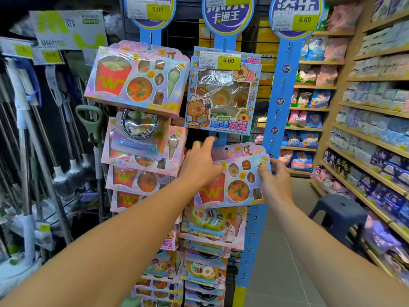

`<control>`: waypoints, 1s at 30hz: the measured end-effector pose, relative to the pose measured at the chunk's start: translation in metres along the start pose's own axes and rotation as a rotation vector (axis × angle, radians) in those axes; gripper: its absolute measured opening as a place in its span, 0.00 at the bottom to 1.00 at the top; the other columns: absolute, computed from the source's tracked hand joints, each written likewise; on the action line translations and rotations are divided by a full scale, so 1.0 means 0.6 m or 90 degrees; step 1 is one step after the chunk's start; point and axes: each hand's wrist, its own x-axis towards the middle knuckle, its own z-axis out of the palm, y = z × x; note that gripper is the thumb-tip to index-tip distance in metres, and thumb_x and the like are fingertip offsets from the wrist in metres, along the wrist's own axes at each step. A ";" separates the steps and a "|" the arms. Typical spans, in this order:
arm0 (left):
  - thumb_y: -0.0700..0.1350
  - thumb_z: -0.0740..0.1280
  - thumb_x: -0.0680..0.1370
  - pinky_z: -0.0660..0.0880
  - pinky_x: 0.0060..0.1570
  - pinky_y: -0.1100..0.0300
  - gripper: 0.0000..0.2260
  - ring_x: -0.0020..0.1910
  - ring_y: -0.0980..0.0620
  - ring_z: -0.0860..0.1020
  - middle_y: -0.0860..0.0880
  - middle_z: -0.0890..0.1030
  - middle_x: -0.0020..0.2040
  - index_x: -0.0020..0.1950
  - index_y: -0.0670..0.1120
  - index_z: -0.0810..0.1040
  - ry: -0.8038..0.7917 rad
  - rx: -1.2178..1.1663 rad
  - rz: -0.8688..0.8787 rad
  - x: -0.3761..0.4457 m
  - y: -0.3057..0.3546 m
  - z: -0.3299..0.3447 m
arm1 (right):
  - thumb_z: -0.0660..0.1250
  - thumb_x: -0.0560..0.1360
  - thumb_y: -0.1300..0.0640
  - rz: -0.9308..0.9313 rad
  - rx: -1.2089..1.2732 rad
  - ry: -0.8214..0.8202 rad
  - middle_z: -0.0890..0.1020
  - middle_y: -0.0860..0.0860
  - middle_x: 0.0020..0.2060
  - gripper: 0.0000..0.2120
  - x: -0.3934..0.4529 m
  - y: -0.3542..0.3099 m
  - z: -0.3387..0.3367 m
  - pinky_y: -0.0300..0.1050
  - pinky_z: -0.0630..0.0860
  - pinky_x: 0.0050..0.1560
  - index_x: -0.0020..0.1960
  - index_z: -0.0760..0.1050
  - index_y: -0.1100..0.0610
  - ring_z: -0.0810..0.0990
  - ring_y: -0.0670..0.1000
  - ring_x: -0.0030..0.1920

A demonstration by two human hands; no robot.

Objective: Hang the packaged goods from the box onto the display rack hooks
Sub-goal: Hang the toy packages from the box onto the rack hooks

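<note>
Mid-hang, by the look of it: one pink package (232, 180) up at the rack (223, 138), not yet on a hook. Held at both ends. Right hand (274, 180) pinching the package's right edge, thumb across the front near the small burger window, fingers tucked behind. Left hand (199, 165) against the upper left corner, palm and thumb on the card, index finger stretched up past the grip toward the middle blue strip. Package tilted, left end low, right end high. Punched hanging hole (226, 148) at the top of the header, just above and between the two grips, close beside the raised left fingertip. Hook itself hard to make out, probably just behind that fingertip, under the blue bear package (223, 94) hanging directly above the grip. More pink packages (137, 80) stacked on the left strip, beyond the left hand; others (212, 229) hanging right below the held one. Blue stool (338, 213) on the floor, below and outside the right hand; shelves (376, 138) further out that way. No box in view. Next move, judged from here: level the header, guide the hole to the hook tip with the left finger, push the package back along the hook, then loosen both grips and let it drop square.
</note>
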 end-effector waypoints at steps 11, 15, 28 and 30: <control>0.55 0.67 0.75 0.68 0.65 0.46 0.34 0.67 0.39 0.65 0.43 0.65 0.70 0.76 0.45 0.59 -0.009 0.086 -0.024 -0.003 0.000 -0.001 | 0.64 0.80 0.55 -0.059 -0.016 -0.021 0.78 0.43 0.47 0.08 -0.008 -0.019 0.008 0.36 0.75 0.33 0.58 0.71 0.50 0.81 0.42 0.40; 0.50 0.67 0.75 0.70 0.59 0.47 0.25 0.63 0.40 0.68 0.44 0.66 0.66 0.69 0.44 0.65 0.041 0.090 -0.001 -0.024 -0.001 0.003 | 0.64 0.80 0.55 -0.068 -0.009 -0.020 0.78 0.44 0.49 0.08 -0.006 -0.019 0.011 0.34 0.76 0.32 0.59 0.71 0.50 0.82 0.43 0.42; 0.64 0.73 0.67 0.52 0.75 0.45 0.52 0.77 0.38 0.50 0.45 0.50 0.78 0.78 0.53 0.41 0.009 0.285 0.061 -0.061 -0.021 0.030 | 0.65 0.80 0.52 -0.066 -0.013 -0.014 0.80 0.50 0.52 0.12 0.016 -0.038 0.030 0.40 0.77 0.39 0.62 0.74 0.52 0.82 0.46 0.47; 0.63 0.74 0.67 0.51 0.75 0.45 0.53 0.77 0.37 0.48 0.44 0.49 0.78 0.77 0.54 0.40 0.016 0.313 0.065 -0.062 -0.020 0.032 | 0.65 0.79 0.52 -0.066 -0.014 -0.016 0.81 0.51 0.52 0.11 0.016 -0.041 0.034 0.43 0.79 0.41 0.61 0.74 0.51 0.82 0.48 0.48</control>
